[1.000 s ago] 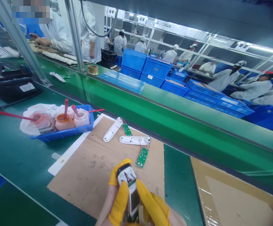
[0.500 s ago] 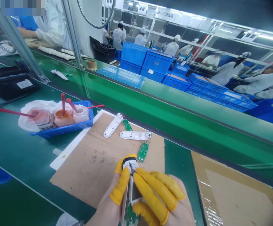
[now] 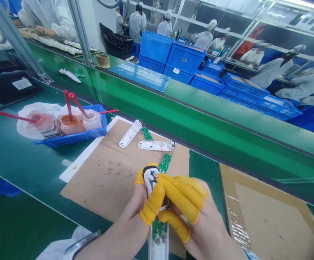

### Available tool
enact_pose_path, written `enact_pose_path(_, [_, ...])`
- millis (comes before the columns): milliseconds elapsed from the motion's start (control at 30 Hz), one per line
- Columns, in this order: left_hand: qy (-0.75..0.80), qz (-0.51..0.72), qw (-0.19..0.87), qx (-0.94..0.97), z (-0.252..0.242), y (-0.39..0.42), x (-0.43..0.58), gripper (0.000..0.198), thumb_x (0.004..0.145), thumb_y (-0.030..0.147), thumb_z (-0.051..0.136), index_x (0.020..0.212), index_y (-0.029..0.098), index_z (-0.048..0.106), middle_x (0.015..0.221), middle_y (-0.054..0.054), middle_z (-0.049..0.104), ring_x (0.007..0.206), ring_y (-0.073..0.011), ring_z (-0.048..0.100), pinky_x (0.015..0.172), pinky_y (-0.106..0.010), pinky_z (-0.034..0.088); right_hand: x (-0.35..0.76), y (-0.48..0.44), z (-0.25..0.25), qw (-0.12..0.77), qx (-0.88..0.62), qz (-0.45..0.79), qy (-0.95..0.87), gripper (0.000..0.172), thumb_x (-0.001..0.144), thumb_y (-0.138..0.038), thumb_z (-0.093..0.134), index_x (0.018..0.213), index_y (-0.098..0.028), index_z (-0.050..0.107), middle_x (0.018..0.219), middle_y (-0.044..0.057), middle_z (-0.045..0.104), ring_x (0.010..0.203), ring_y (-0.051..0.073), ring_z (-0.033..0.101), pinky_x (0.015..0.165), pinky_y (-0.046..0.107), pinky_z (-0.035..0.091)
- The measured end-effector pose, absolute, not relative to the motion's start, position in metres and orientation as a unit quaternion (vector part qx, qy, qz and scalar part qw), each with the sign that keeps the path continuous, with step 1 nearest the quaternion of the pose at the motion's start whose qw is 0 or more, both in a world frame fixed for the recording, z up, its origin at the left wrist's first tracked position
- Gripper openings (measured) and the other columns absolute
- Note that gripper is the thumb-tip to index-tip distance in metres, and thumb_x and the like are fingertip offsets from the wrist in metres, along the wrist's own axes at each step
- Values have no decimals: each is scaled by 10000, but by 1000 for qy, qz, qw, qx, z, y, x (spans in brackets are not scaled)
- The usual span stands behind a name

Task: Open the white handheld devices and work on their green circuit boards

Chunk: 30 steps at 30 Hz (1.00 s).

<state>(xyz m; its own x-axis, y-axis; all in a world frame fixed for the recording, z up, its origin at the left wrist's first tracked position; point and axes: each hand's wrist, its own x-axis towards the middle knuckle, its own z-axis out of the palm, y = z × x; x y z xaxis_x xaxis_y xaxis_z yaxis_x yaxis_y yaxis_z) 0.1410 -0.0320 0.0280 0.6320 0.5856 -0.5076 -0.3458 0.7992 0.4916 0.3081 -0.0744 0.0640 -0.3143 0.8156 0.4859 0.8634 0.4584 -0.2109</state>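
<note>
My left hand (image 3: pixel 143 202), with yellow finger covers, grips a white housing (image 3: pixel 159 249) that has a black rim at its top end. A green circuit board (image 3: pixel 159 229) lies in the housing's lower part. My right hand (image 3: pixel 192 202), also in yellow finger covers, has its fingertips pressed on the housing near the top, by some thin wires. Beyond my hands, on the cardboard sheet (image 3: pixel 92 187), lie two white housings (image 3: pixel 130 134) (image 3: pixel 151 145), each wired to a green board (image 3: pixel 146 133) (image 3: pixel 165 163).
A blue tray (image 3: pixel 73 138) with jars and red sticks stands at the left. At the right is a cardboard box (image 3: pixel 267 216). A green partition (image 3: pixel 189 122) runs behind the cardboard sheet. Other people, blue crates (image 3: pixel 186 57) and a black bag are farther back.
The view has tilted down slightly. My left thumb has moved right across the housing, and my right fingertips have shifted near its top end.
</note>
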Motion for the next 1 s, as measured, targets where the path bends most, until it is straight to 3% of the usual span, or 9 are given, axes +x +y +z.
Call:
enact_pose_path(100, [353,238,880,209,35,-29,147,390,815,500,608,1124,263,635,1053,-70,702,1023,-233,629,844,-327,497,307,-73,66,289,-529,-44,-797,190,981,-239,398,1115,-155,504,913,57,691,925,152,644,886,313,499])
enact_pose_path(200, [353,260,867,236,42,-26,158,501,712,626,638,1050,256,646,884,-31,711,834,-194,653,767,-299,496,306,-69,62,302,-548,-23,-780,144,964,-204,393,1070,-192,489,845,29,686,808,148,665,814,324,527])
enact_pose_path(367, [404,283,839,230,40,-23,169,548,569,646,742,919,241,628,790,1,690,713,-159,622,587,-243,444,305,-68,59,338,-558,-24,-757,176,955,-230,415,1099,-231,517,820,12,687,834,182,668,818,361,515])
enact_pose_path(467, [423,262,844,201,44,-18,170,601,488,680,760,864,234,612,728,16,656,689,-167,612,584,-256,442,304,-75,60,339,-563,-39,-753,184,952,-244,443,1088,-278,562,796,-30,695,803,165,661,802,326,502])
enact_pose_path(567, [382,237,872,192,54,-13,171,588,491,710,737,741,201,583,631,23,606,610,-139,565,575,-255,427,300,-81,55,337,-545,-50,-766,220,951,-204,454,1013,-341,615,696,-95,675,688,121,638,741,278,458])
enact_pose_path(667, [389,238,869,192,57,-15,171,614,479,723,732,748,193,578,608,39,593,587,-112,536,552,-226,415,293,-82,48,362,-522,-79,-768,315,978,-159,393,973,-360,635,639,-114,659,646,96,610,752,284,387])
enact_pose_path(800, [397,243,860,210,52,-20,170,464,616,592,748,788,194,582,685,53,611,594,-70,533,575,-196,419,288,-84,52,302,-465,-69,-830,448,1002,-93,281,914,-329,652,647,-103,667,689,71,587,797,278,333])
enact_pose_path(867, [399,251,855,216,51,-20,170,423,642,553,746,787,196,573,691,53,623,597,-66,542,587,-195,421,286,-85,53,289,-448,-54,-844,430,984,-66,315,912,-328,648,712,-99,691,737,82,592,814,282,332])
enact_pose_path(1000, [404,236,865,182,51,-17,170,544,531,632,766,777,184,581,621,50,605,594,-79,536,579,-198,425,284,-85,41,365,-473,-54,-800,364,935,-58,429,966,-358,633,751,-97,698,692,105,599,819,288,377])
